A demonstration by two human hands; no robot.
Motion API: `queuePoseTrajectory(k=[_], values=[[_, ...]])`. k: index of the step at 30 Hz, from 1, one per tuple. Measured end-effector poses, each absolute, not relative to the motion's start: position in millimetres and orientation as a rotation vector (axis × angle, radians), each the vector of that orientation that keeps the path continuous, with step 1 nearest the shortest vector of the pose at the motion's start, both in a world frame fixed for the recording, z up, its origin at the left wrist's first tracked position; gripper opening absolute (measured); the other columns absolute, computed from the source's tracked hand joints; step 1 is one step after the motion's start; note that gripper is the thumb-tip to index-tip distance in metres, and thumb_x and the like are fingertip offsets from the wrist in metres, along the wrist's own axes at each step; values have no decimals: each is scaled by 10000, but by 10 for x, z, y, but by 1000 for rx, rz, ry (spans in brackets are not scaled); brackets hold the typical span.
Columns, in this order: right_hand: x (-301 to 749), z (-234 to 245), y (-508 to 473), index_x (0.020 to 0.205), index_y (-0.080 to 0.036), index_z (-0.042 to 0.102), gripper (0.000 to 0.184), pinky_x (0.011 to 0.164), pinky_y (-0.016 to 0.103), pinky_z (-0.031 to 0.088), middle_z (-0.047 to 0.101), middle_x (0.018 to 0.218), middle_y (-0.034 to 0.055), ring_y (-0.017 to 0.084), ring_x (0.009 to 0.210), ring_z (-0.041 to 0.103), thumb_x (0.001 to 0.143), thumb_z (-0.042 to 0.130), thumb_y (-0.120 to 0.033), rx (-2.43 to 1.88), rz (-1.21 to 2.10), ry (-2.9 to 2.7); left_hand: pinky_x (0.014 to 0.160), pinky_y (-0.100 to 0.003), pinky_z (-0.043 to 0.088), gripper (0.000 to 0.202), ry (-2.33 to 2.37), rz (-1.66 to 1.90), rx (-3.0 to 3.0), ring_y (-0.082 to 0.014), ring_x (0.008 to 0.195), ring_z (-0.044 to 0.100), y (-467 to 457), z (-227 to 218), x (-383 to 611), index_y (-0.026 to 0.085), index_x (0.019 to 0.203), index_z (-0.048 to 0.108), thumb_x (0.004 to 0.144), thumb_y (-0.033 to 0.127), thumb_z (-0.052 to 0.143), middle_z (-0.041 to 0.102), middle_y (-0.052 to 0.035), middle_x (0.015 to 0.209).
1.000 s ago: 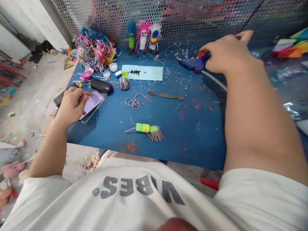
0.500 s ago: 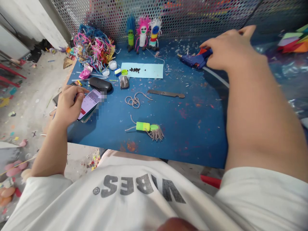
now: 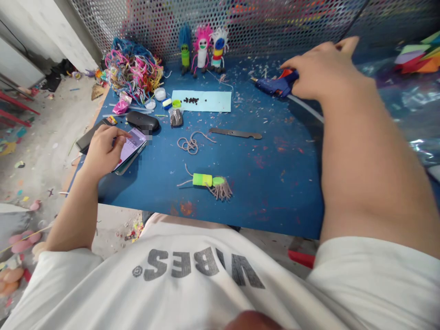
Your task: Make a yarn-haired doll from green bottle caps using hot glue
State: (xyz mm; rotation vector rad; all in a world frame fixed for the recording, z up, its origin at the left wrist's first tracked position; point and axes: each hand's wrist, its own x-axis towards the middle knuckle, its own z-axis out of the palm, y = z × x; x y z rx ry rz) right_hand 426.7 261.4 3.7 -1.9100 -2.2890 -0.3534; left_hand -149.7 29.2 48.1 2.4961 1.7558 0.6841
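Observation:
My right hand (image 3: 319,73) reaches to the far right of the table, its thumb and fingers round the handle of a blue hot glue gun (image 3: 274,86) that lies on its side. Over a lit smartphone (image 3: 132,145) at the left is my left hand (image 3: 105,149); its index finger stretches across the screen, and whether it touches cannot be told. Nothing is held in that hand. A small green and yellow doll (image 3: 202,179) with grey yarn hair lies near the front edge. Behind it are a loose grey yarn piece (image 3: 189,144) and a flat metal blade (image 3: 235,133).
Three finished yarn-haired dolls (image 3: 202,50) stand against the perforated metal panel (image 3: 154,27). A heap of coloured yarn (image 3: 132,68) fills the back left. Black beads lie on a light blue paper strip (image 3: 215,101). A black case (image 3: 142,120) rests behind the phone.
My left hand has shifted slightly right over the phone, uncovering more of the dark object behind it. My right hand stays at the glue gun. The view has moved a little.

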Motion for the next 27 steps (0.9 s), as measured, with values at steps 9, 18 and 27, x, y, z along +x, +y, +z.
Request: queuePoseTrajectory(k=[9,18,27], values=[[4309,-13,2598,1365,-294,825,418,1111,688,344,822,1327,170,323,1419,579,948,793,-293,-1816,-397,-2341,1087,-602,567,293,1681,731,2507,-288,1101,713,189,623,-1403,214,971,663,1147,406,530,839,-80,1180],[4319,73,2551,1181,-274,824,337,1134,679,385,830,1245,165,363,1409,628,859,771,-190,-1696,-470,-2397,1253,-619,520,223,933,359,2574,-375,1579,597,-344,646,-236,221,1015,820,1123,238,625,635,-158,1669],[4021,686,2291,1387,-169,795,399,1184,536,479,808,1369,209,334,1353,762,1044,829,-372,-1691,-315,-2216,1149,-643,557,207,945,205,2856,-370,1277,767,-225,268,111,207,1017,798,1088,192,604,767,-187,1440]])
